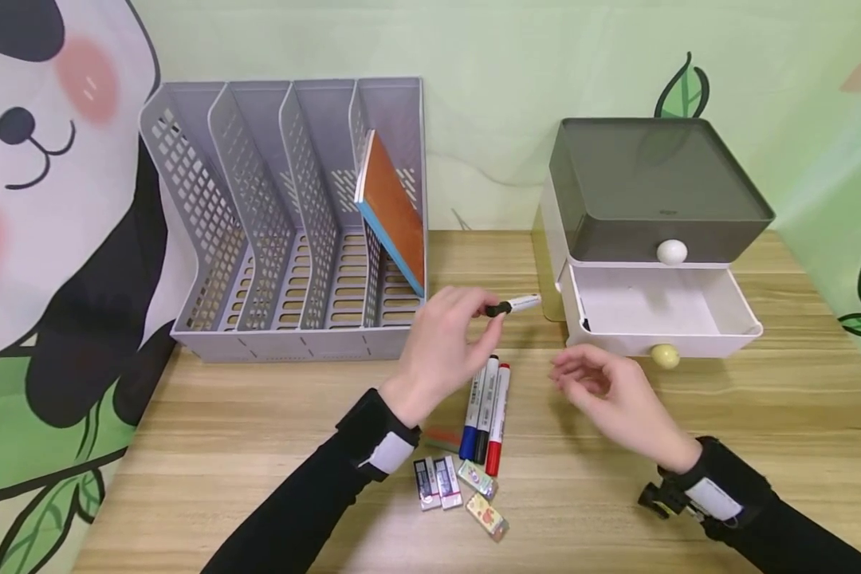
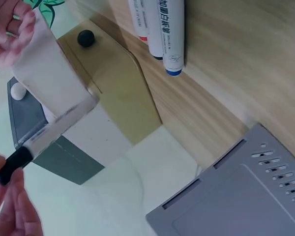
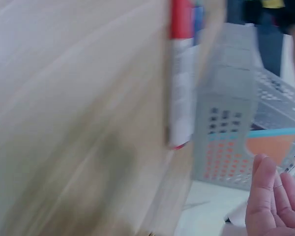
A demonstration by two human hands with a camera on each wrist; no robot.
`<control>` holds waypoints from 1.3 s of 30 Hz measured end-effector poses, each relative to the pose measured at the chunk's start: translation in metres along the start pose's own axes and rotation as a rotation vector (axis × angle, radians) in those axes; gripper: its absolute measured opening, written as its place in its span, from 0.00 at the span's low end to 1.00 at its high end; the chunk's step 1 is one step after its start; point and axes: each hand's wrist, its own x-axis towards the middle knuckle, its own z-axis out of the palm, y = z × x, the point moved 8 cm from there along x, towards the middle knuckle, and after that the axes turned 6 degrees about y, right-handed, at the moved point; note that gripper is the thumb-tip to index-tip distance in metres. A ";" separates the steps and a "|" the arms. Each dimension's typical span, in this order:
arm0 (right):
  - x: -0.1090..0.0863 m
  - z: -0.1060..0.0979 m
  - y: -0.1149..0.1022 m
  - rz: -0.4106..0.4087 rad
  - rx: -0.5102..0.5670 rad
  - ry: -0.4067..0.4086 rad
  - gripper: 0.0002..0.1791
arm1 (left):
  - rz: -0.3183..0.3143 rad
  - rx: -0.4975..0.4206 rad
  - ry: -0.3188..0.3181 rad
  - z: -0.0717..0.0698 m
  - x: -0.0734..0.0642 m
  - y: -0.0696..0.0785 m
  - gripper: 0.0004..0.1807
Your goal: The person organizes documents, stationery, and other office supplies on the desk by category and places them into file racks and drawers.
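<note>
My left hand (image 1: 441,347) pinches a whiteboard marker (image 1: 524,303) by its black cap, above the table between the file rack and the drawer box. The marker's white barrel (image 2: 61,125) points toward the drawer box. My right hand (image 1: 617,395) hovers just in front of the pulled-out white drawer (image 1: 646,299), fingers loosely bent and holding nothing. A small black item (image 1: 585,324) shows at the drawer's left inner edge; its kind is unclear. Below my left hand lie a blue marker (image 1: 469,422), a black marker (image 1: 484,418) and a red marker (image 1: 500,410), side by side.
A grey file rack (image 1: 294,343) at back left holds an orange-and-blue book (image 1: 395,207). The drawer box (image 1: 667,167) stands at back right. Several erasers (image 1: 448,482) lie near the front, beside an orange item (image 1: 442,438) partly hidden by my left wrist.
</note>
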 end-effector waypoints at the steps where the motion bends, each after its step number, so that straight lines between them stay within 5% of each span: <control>1: 0.002 0.001 -0.002 0.033 0.053 -0.017 0.12 | 0.016 -0.006 0.033 -0.003 0.000 0.002 0.06; 10: 0.030 0.004 -0.019 0.320 0.500 -0.059 0.24 | 0.107 -0.078 0.196 -0.013 0.002 0.014 0.04; 18: 0.050 0.006 -0.016 0.473 0.789 0.069 0.21 | 0.143 -0.119 0.164 -0.002 -0.003 0.022 0.04; 24: 0.052 0.002 -0.014 0.520 0.823 0.163 0.13 | 0.153 -0.141 0.086 0.008 -0.006 0.025 0.07; 31: 0.054 -0.008 -0.016 0.486 0.814 0.215 0.10 | 0.133 -0.161 0.019 0.017 -0.004 0.025 0.08; 39: 0.053 -0.026 -0.016 0.449 0.629 0.205 0.18 | 0.089 -0.149 0.004 0.024 -0.006 0.022 0.09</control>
